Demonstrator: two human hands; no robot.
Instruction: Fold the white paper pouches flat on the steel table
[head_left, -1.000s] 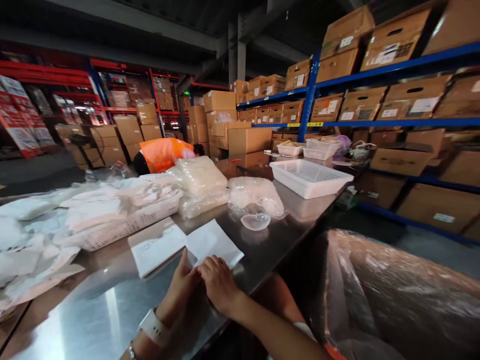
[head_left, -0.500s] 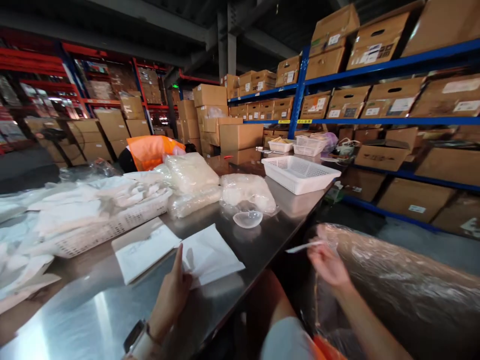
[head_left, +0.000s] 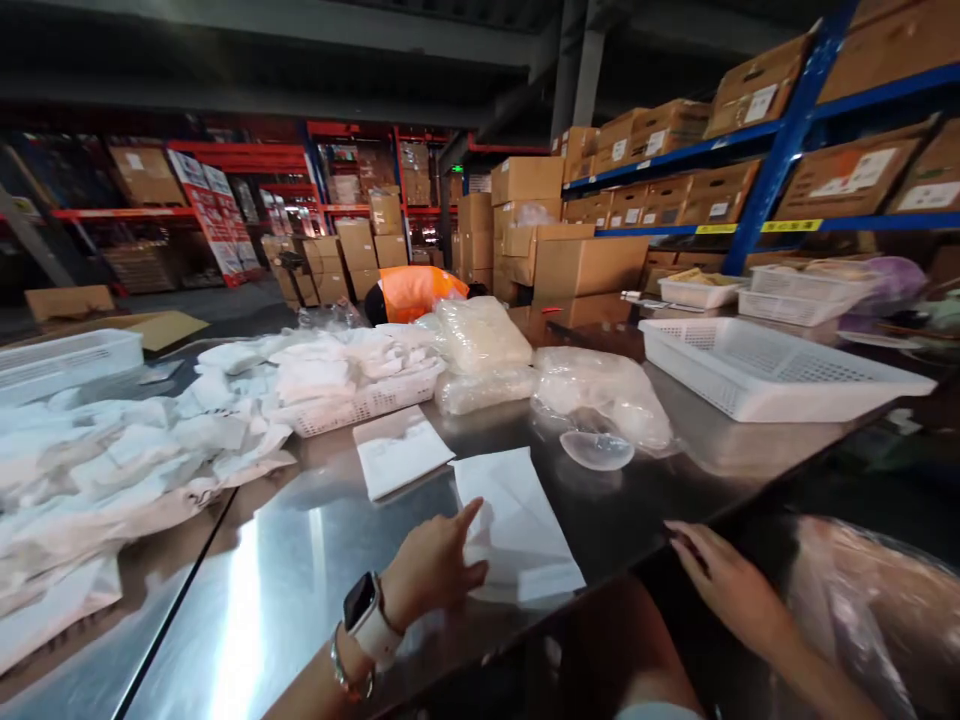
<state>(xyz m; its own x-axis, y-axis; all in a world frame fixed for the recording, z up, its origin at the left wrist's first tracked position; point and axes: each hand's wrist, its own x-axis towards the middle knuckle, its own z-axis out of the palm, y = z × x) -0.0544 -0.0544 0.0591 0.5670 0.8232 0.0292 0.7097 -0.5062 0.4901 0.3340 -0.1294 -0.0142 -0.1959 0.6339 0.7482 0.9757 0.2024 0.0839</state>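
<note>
The left hand [head_left: 431, 565] reaches over the flat white pouch [head_left: 517, 515], index finger and thumb spread apart; whether they touch is unclear. The pouch lies by the near edge of the steel worktop [head_left: 277, 600]. The right hand [head_left: 727, 580], fingers loosely extended, slants in beside that edge.

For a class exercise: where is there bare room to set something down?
Grey metal tabletop lies bare between the left hand and the heap of crumpled white material, and between the clear curved plastic piece and the tabletop's right edge. Crowded: left, under the heap.
</note>
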